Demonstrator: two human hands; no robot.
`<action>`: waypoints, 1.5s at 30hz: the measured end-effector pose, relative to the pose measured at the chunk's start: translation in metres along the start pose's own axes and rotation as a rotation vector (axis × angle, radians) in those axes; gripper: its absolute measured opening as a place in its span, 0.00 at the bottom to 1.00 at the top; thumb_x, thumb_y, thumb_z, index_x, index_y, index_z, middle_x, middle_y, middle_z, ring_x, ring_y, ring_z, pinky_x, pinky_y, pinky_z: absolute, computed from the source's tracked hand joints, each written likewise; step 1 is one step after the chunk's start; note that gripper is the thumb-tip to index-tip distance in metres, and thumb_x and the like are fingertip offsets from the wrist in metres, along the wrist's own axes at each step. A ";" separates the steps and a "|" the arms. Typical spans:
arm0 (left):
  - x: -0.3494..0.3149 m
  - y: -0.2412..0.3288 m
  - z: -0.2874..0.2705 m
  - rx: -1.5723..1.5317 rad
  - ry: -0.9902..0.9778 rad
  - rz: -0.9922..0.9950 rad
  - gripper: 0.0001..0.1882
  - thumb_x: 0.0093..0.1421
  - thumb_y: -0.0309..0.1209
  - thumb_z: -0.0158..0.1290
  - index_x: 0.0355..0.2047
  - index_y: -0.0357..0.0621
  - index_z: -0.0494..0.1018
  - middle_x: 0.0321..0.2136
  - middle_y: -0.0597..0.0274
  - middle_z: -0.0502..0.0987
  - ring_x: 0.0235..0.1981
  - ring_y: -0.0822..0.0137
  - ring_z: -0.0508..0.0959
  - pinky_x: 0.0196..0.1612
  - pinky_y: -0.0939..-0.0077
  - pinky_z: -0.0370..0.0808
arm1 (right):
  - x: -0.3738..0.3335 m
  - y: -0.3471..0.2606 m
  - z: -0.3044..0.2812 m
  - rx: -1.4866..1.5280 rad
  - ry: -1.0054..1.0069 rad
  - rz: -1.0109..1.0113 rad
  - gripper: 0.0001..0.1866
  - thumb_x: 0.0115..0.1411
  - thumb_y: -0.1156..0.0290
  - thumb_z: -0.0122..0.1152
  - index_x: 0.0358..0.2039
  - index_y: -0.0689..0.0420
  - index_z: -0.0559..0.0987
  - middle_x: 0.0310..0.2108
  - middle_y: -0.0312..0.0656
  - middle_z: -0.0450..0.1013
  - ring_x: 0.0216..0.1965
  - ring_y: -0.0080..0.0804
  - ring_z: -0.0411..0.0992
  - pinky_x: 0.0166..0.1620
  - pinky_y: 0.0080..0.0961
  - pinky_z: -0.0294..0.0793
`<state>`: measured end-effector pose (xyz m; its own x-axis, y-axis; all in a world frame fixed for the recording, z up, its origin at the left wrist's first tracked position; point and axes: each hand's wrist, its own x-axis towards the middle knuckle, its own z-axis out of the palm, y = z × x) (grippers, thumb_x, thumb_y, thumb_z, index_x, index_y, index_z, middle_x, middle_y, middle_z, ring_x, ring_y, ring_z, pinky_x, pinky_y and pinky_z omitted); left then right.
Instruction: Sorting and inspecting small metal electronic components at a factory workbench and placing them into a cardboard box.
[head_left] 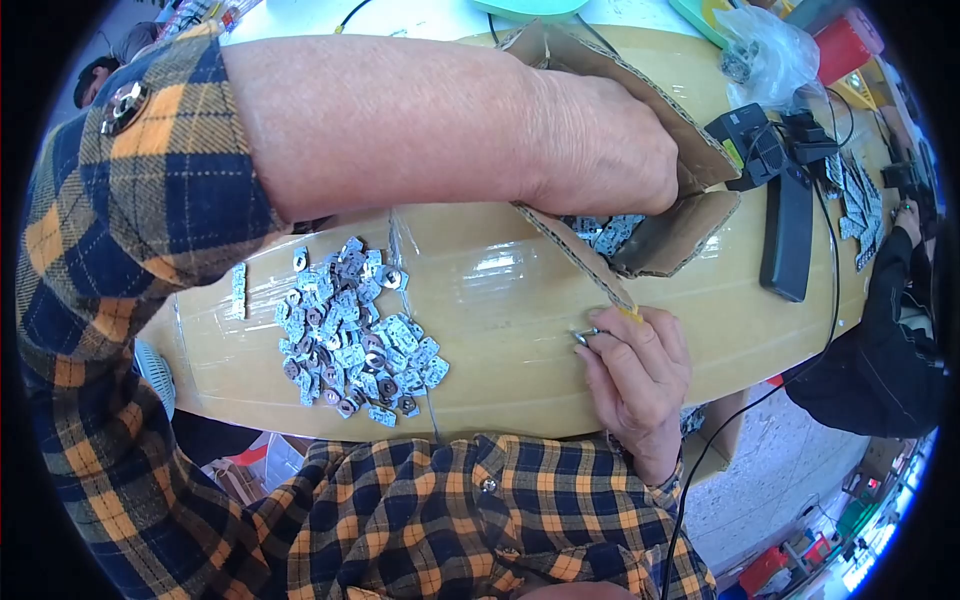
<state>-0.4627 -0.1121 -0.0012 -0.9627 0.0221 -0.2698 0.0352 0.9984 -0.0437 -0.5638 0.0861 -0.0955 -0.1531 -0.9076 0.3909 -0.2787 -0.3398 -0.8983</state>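
Note:
My left hand (620,150) reaches from the left into an open cardboard box (690,235). Its fingers are hidden inside the box, so I cannot tell whether they are closed. Below that hand, small grey metal parts (608,235) show in the box. At the box's near corner, my right hand (640,375) is closed around a small metal-tipped tool (586,336). A bit of yellow shows at its fingers; the rest of the tool is hidden. Left of it lies a loose pile of small silvery parts with dark round pieces (355,335).
A short strip of parts (239,291) lies left of the pile. On the right are a long black device (787,235), a black adapter (748,140) with cables, and rows of parts (860,210). Farther back are a clear plastic bag (770,55) and a red container (845,45). Another person's hand (907,220) shows at the right.

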 end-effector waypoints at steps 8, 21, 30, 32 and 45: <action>-0.007 0.006 -0.015 0.107 0.017 -0.039 0.05 0.50 0.24 0.56 0.28 0.40 0.78 0.29 0.54 0.81 0.36 0.57 0.82 0.37 0.66 0.79 | -0.007 0.001 0.005 0.131 0.062 0.034 0.03 0.56 0.79 0.59 0.28 0.65 0.75 0.35 0.45 0.76 0.31 0.30 0.73 0.35 0.24 0.73; -0.060 0.114 0.002 -0.370 0.033 -0.226 0.16 0.57 0.35 0.56 0.39 0.37 0.67 0.30 0.55 0.69 0.25 0.61 0.76 0.24 0.71 0.74 | -0.006 0.020 -0.041 0.396 0.350 0.258 0.05 0.62 0.79 0.54 0.29 0.66 0.75 0.35 0.46 0.75 0.29 0.25 0.73 0.34 0.20 0.74; 0.000 0.152 0.069 -0.307 0.384 -0.256 0.11 0.51 0.30 0.54 0.29 0.33 0.68 0.30 0.49 0.72 0.29 0.51 0.79 0.29 0.61 0.76 | -0.023 0.021 -0.039 0.482 0.445 0.192 0.05 0.63 0.79 0.52 0.33 0.67 0.75 0.34 0.45 0.75 0.29 0.26 0.74 0.33 0.21 0.77; -0.003 0.143 0.070 -0.413 0.346 -0.277 0.10 0.51 0.30 0.54 0.28 0.34 0.68 0.27 0.49 0.73 0.28 0.49 0.78 0.30 0.59 0.76 | -0.024 0.022 -0.037 0.474 0.444 0.179 0.05 0.63 0.79 0.52 0.33 0.67 0.75 0.34 0.46 0.75 0.29 0.26 0.74 0.33 0.21 0.77; -0.084 0.082 -0.046 -0.294 1.032 -0.311 0.05 0.56 0.26 0.60 0.28 0.39 0.74 0.19 0.68 0.74 0.17 0.80 0.72 0.19 0.85 0.64 | -0.022 0.022 -0.040 0.455 0.391 0.182 0.05 0.62 0.77 0.53 0.33 0.65 0.76 0.35 0.48 0.76 0.31 0.28 0.74 0.34 0.22 0.77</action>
<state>-0.3916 -0.0295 0.0620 -0.6844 -0.3349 0.6477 -0.1794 0.9383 0.2957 -0.6047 0.1085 -0.1160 -0.5193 -0.8330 0.1909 0.2032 -0.3373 -0.9192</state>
